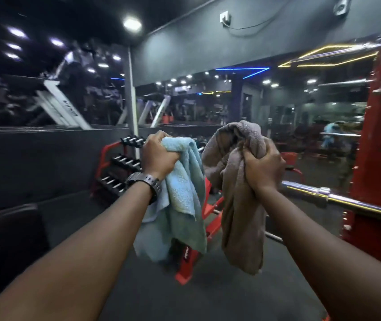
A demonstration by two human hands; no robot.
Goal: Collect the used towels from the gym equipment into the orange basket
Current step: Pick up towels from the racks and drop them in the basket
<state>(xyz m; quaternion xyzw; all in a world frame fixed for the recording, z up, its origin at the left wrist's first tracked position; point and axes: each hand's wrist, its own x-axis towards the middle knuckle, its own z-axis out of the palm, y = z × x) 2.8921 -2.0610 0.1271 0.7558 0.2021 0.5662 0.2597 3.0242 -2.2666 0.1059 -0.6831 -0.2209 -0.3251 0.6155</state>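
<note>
Both my arms reach forward at chest height. My left hand (158, 156) grips the top of a light blue towel (182, 205), which hangs down below the fist. My right hand (262, 165) grips a bunched brown towel (238, 212); part of it loops above the fist and the rest hangs down. The two towels hang side by side, a small gap between them. The orange basket is not in view.
A red dumbbell rack (120, 165) stands ahead on the left. A red bench frame (189, 258) sits on the dark floor behind the towels. A chrome barbell (337, 198) lies across a red rack post (377, 135) on the right. Mirrors line the walls.
</note>
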